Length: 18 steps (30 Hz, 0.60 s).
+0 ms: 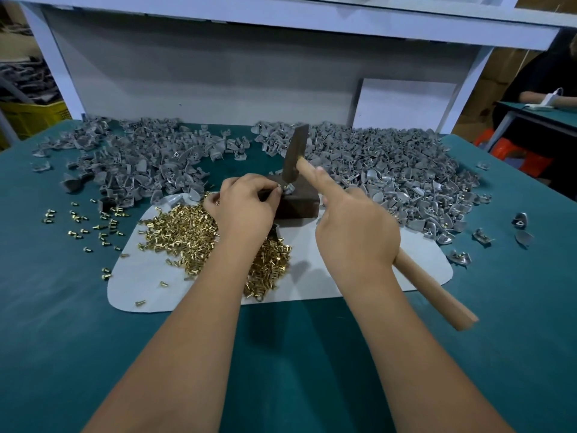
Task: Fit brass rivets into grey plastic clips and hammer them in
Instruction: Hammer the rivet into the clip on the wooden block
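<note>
My left hand (246, 207) pinches a grey plastic clip (288, 189) with a brass rivet in it, held on top of a dark block (298, 203). My right hand (356, 226) grips the wooden handle of a hammer (295, 154), index finger stretched along the handle. The dark hammer head hangs just above and behind the clip. A heap of brass rivets (187, 228) lies on a white sheet (312, 282) under my left wrist. Grey clips are piled at the back left (140, 157) and back right (390, 170).
Loose rivets (93, 223) are scattered on the teal table (46, 307) to the left. A few single clips (521, 226) lie at the right. A white shelf frame and board (406, 104) stand behind the piles. Another person sits at a table at far right (549, 85).
</note>
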### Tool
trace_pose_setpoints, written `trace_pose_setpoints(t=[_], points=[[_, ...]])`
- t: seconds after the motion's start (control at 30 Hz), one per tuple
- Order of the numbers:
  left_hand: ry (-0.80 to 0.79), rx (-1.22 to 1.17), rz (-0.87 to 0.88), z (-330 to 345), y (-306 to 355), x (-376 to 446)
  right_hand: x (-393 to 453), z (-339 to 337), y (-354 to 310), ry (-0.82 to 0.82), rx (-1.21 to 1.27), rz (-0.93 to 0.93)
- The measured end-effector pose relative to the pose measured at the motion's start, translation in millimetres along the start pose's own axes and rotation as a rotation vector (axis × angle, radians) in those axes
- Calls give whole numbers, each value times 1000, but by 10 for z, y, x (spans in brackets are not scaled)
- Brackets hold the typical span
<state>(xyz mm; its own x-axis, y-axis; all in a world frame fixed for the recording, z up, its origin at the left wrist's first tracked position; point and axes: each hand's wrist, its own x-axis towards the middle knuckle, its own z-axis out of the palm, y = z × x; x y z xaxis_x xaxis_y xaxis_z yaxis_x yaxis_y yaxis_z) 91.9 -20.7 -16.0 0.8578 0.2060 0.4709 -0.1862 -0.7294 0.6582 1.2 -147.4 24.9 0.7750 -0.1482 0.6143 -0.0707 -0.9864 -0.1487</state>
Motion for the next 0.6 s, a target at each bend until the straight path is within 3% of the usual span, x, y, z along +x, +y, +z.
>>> trace_pose_setpoints(t=[0.13,0.23,0.37,0.5,0.6], points=[[24,-8,7,39,-9,-4,6,-25,0,83,-21,20],[23,-21,-10,40,-13,-7,-6,11,19,-2,-69,-5],[48,5,14,57,-13,-4,-8,-33,-40,102,-18,7],[58,23,22,48,-5,-19,-16,8,-11,14,-67,-7],[88,45,51,47,9,-21,-14,-20,-37,73,-45,3]])
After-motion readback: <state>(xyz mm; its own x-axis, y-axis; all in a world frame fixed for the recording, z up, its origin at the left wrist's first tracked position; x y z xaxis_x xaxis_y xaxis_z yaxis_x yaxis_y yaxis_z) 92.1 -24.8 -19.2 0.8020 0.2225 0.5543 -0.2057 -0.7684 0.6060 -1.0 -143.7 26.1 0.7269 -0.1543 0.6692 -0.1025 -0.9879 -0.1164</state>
